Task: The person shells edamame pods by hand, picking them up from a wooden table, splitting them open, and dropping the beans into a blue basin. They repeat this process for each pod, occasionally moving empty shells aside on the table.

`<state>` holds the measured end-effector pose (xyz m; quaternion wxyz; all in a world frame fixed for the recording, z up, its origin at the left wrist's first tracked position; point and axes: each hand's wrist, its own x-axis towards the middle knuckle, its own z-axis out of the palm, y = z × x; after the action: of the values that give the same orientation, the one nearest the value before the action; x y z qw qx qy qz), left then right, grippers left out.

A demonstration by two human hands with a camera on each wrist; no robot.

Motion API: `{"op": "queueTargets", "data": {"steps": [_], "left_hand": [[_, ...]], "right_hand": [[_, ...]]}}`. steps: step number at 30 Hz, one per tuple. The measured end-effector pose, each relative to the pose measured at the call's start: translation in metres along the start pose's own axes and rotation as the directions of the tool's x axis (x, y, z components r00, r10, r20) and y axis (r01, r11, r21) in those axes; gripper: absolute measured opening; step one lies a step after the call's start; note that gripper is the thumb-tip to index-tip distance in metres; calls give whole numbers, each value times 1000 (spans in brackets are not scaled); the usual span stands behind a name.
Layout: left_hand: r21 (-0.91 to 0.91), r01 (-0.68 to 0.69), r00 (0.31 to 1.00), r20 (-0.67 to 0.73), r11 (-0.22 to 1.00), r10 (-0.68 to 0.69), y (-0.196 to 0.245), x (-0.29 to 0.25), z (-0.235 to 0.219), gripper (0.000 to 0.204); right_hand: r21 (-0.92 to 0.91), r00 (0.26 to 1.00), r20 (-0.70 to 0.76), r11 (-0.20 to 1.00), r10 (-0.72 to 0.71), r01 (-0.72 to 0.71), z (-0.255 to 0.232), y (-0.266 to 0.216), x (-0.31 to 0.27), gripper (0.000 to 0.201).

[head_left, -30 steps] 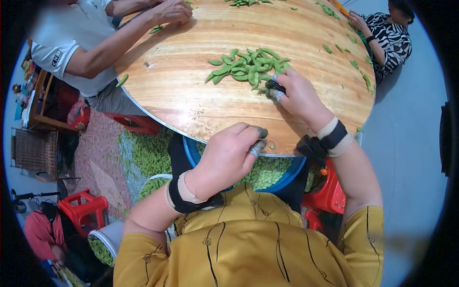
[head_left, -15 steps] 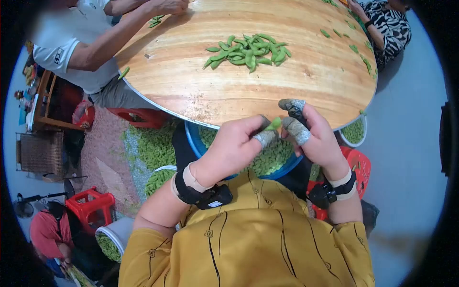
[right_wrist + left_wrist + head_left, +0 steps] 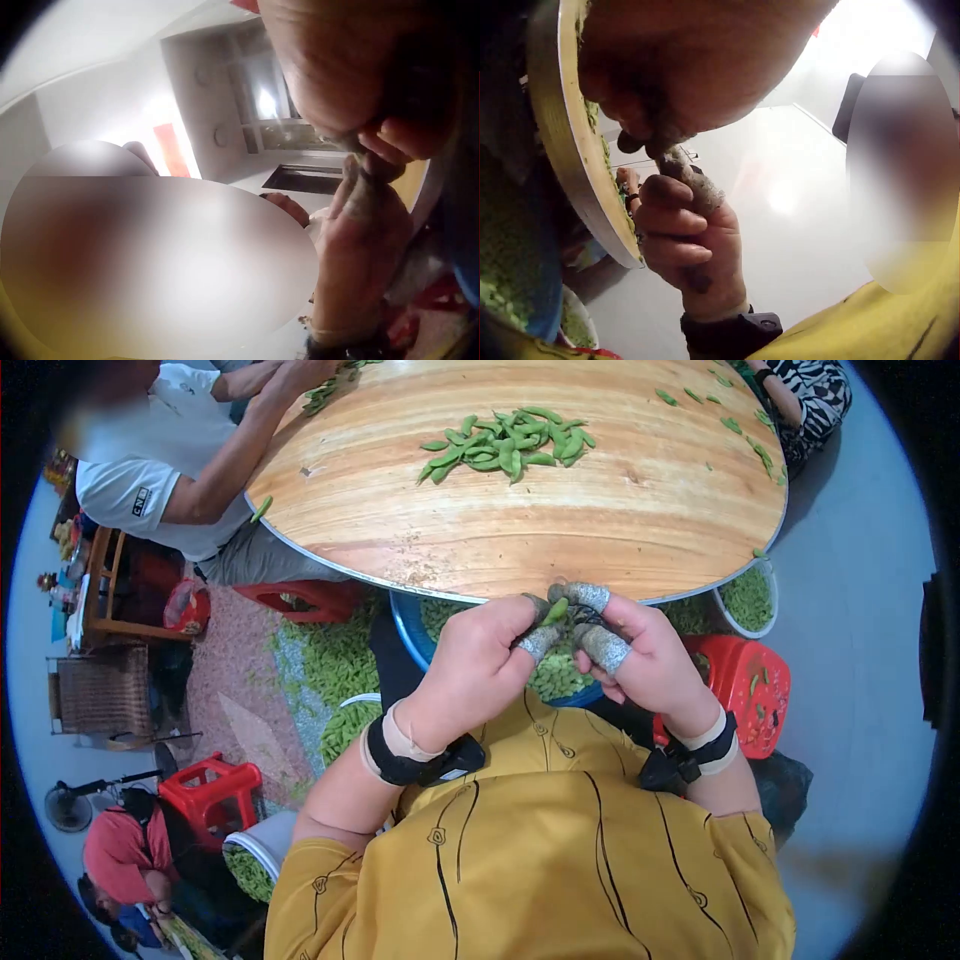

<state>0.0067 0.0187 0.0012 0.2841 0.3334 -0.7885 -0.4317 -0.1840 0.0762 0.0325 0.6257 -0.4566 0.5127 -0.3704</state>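
Observation:
In the head view my left hand (image 3: 475, 660) pinches a green edamame pod (image 3: 557, 610) between thumb and forefinger, just off the near table edge. My right hand (image 3: 655, 660) meets it from the other side, its taped thumb and forefinger pinching at the same pod. Grey, stained wrappings cover the fingertips (image 3: 605, 648). Below both hands is a blue basin (image 3: 408, 628) of shelled green beans (image 3: 558, 678), partly hidden. A heap of edamame pods (image 3: 505, 445) lies on the wooden table (image 3: 450, 525). Both wrist views show the fingertips together, the pod largely hidden.
A person in a white shirt (image 3: 205, 485) works at the table's left; another in a patterned top (image 3: 815, 405) sits far right. Pods (image 3: 335, 660) cover the floor at left. A white bucket (image 3: 770, 595) and red stool (image 3: 755, 695) stand at right.
My right hand has come back from the pod heap to the left hand over the basin. A pod appeared in the left fingers, and the right fingers have since closed in on it.

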Motion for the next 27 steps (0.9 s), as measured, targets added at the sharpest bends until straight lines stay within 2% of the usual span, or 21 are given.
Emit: {"op": "queueTargets", "data": {"steps": [2,3,4,5,6,7,8,9,10,11,12,14,15,19,20,21,22,23,24,26,27], "left_hand": [[71,-46,999,30,996,44,-5,1,-3,14],[-415,251,959,229,874,-167,-9,2,-8,13],[-705,542,839,487,457,-243,-11,4,-10,13],[-787,554,832,512,270,-214,-10,3,-6,11],[-776,570,821,525,269,-223,-8,4,-5,11],[-702,563,826,486,435,-284,-4,6,-5,11],[-599,546,836,436,586,-333,-3,7,-4,11],[-589,559,827,446,584,-342,-4,6,-2,11],[-309,352,923,273,884,-272,-6,5,1,11],[67,104,983,146,992,-113,-8,5,3,12],[73,108,981,152,991,-118,-6,5,4,12],[452,-150,988,26,879,155,-2,6,7,16],[495,-133,986,-22,859,166,-3,7,11,18],[460,-186,977,-4,868,211,-5,7,11,12],[184,71,996,40,980,-80,-3,5,9,10],[-82,356,926,164,931,-339,-3,4,8,11],[-81,356,926,167,931,-340,-4,4,5,11],[-495,522,852,328,695,-407,-6,3,0,14],[-749,607,780,498,265,-379,-7,3,-2,17],[-720,611,785,495,329,-373,-3,1,-2,15],[-605,586,810,452,539,-373,-2,1,-2,14]], "right_hand": [[163,998,28,985,59,-63,-2,4,2,31],[309,992,65,943,111,-126,-2,6,2,28],[328,992,60,936,113,-126,-3,7,1,28],[389,985,99,905,144,-171,-4,7,1,25],[446,975,140,869,170,-216,-5,8,1,23],[461,975,139,860,171,-217,-7,11,3,23],[346,976,107,913,191,-216,-9,14,6,23],[225,975,75,949,209,-220,-10,18,8,23],[238,975,76,945,210,-223,-10,19,9,23],[194,976,86,958,199,-212,-9,17,10,24],[149,977,96,968,188,-201,-8,16,11,25],[132,979,81,971,188,-198,-8,12,12,26],[108,980,64,975,190,-197,-9,12,13,27],[93,988,67,985,143,-148,-12,19,16,27],[122,986,59,979,155,-161,-11,21,15,28],[151,985,51,973,168,-173,-12,23,15,28],[154,985,49,973,167,-173,-13,24,14,28],[202,986,84,966,144,-158,-15,24,12,28],[248,986,118,958,118,-145,-16,24,11,29],[169,990,103,980,91,-108,-17,19,11,27],[88,994,92,994,62,-70,-16,18,11,25]]}}
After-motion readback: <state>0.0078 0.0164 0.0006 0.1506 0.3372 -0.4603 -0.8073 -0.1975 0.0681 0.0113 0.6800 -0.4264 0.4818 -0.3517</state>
